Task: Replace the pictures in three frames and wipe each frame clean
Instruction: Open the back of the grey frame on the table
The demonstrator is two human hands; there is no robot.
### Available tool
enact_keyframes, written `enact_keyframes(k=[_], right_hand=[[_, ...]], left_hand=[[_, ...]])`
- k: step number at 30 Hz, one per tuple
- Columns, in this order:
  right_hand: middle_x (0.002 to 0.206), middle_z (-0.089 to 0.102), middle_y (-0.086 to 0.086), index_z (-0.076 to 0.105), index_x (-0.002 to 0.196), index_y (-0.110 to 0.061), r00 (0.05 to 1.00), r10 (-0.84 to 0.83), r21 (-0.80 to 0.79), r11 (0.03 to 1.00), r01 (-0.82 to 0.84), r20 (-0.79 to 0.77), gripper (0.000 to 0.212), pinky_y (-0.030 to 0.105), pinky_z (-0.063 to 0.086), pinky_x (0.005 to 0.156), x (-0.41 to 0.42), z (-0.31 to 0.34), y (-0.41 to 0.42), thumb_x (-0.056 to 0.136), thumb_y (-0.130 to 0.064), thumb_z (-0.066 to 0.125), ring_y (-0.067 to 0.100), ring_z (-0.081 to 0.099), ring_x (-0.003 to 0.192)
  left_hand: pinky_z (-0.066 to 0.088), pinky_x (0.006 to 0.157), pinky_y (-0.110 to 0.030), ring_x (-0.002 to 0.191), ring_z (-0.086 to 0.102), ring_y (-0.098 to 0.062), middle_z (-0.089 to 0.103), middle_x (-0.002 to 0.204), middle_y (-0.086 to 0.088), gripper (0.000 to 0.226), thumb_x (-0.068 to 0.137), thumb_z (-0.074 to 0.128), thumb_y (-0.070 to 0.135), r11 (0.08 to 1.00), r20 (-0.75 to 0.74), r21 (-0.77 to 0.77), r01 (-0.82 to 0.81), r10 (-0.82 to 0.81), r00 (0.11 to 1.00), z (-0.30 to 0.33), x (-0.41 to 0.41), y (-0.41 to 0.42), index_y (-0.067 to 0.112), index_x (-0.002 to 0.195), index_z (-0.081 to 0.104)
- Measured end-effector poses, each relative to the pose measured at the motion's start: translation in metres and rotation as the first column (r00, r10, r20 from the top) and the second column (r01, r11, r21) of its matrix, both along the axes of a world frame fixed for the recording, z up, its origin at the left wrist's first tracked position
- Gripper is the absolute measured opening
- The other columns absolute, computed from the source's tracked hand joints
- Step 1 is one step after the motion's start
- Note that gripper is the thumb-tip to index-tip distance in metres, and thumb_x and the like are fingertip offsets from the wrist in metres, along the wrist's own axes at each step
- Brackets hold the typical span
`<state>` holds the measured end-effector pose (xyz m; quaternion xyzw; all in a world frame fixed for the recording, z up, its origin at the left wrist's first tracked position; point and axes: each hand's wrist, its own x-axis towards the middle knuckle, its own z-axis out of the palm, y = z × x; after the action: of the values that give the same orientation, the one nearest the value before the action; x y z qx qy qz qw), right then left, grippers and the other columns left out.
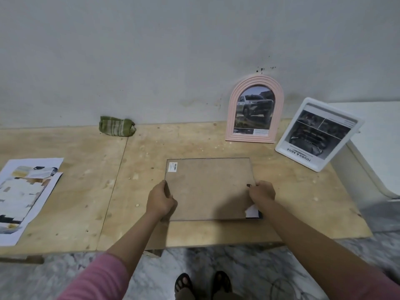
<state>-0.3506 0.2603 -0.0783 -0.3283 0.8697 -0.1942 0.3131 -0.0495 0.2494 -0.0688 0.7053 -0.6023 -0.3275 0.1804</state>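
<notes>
Gripping the backing board [207,187], both hands; white frame [318,135] reads "TOUGH & AGILE".

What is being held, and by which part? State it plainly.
The frame lying face down on the table: the left hand grips its left edge, the right hand pinches its right edge at a small dark tab.

Three frames: arched pink [254,109], white [318,135], face-down [208,189]. Two loose prints [23,191], left. One cloth [116,126], far. Two hands: left [160,200], right [262,192].
</notes>
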Motion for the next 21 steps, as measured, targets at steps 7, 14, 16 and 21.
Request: enact_keyframes(k=[7,14,16,21], right_hand=[[0.106,0.057,0.022,0.064,0.099,-0.003,0.982,0.145,-0.105,0.982,-0.158,-0.119,0.022,0.038,0.048,0.077,-0.002,-0.012,0.016,0.085,-0.009,0.048,0.038,0.054,0.092],[0.128,0.039,0.016,0.035,0.14,-0.005,0.603,0.741,0.188,0.664,-0.724,-0.296,0.061,0.039,0.046,0.092,-0.023,-0.006,0.042,0.085,-0.019,0.056,0.03,0.044,0.114],[0.13,0.04,0.018,0.032,0.141,-0.002,0.401,0.812,0.332,0.551,-0.765,-0.424,0.062,0.037,0.048,0.089,-0.023,-0.003,0.043,0.086,-0.021,0.056,0.031,0.048,0.108],[0.097,0.065,0.033,0.069,0.103,0.004,-0.098,0.741,0.543,0.389,-0.744,-0.665,0.061,0.035,0.053,0.056,-0.019,-0.01,0.038,0.052,-0.024,0.086,0.035,0.063,0.064]], left_hand=[[0.043,0.077,-0.036,0.095,0.049,-0.024,0.051,0.103,-0.006,0.064,0.065,0.08,0.044,0.986,0.044,0.024,0.167,-0.168,0.985,-0.01,0.005,0.014,0.008,0.103,0.044],[0.036,0.105,-0.051,0.133,0.03,-0.039,0.028,0.144,-0.021,0.145,0.033,0.074,0.08,0.942,0.088,0.175,0.285,-0.303,0.949,-0.024,0.024,0.012,-0.002,0.139,0.019],[0.029,0.112,-0.048,0.14,0.02,-0.035,0.019,0.152,-0.018,0.156,0.032,0.074,0.08,0.928,0.1,0.175,0.328,-0.348,0.932,-0.021,0.023,0.013,0.0,0.147,0.005],[0.011,0.12,-0.039,0.147,0.0,-0.03,-0.002,0.159,-0.015,0.149,0.05,0.086,0.056,0.93,0.091,0.169,0.326,-0.344,0.935,-0.012,0.017,0.019,-0.002,0.148,-0.011]])
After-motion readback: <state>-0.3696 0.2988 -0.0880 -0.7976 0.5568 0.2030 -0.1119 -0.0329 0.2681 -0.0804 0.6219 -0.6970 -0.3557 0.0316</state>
